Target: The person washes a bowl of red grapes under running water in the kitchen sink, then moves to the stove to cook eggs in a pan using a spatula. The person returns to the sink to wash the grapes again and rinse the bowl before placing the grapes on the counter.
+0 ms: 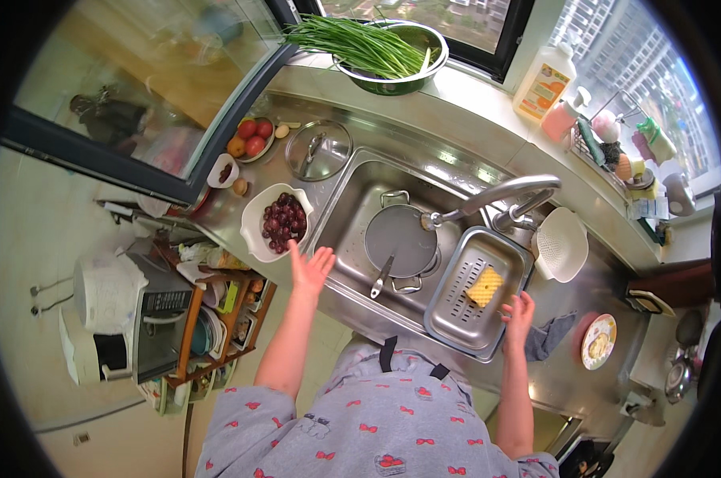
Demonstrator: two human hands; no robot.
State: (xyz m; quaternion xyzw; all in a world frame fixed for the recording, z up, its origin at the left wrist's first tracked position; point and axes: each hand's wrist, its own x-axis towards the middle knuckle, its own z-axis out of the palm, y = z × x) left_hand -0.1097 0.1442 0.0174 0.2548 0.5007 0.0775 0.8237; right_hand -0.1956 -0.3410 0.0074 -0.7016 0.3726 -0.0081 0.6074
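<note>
My left hand (312, 270) is open, palm up and empty, beside the sink's left rim. Just past its fingertips, a white bowl (252, 221) holds dark red grapes or cherries (284, 221). In the steel sink (351, 200) stands a pot (396, 236) of cloudy liquid, and a utensil's handle (383, 278) leans out of it. Over the pot's edge hangs the faucet (477, 200). A perforated steel drain basket (450, 325) sits in the sink's right part with a yellow sponge (485, 287) inside. By the basket's right edge is my right hand (518, 316), fingers apart, holding nothing.
A glass lid (318, 149), a plate of tomatoes (256, 137) and an egg (240, 186) lie left. A white colander (560, 245), grey cloth (549, 337) and patterned plate (598, 334) are right. The open window (241, 113) juts over the counter's left end.
</note>
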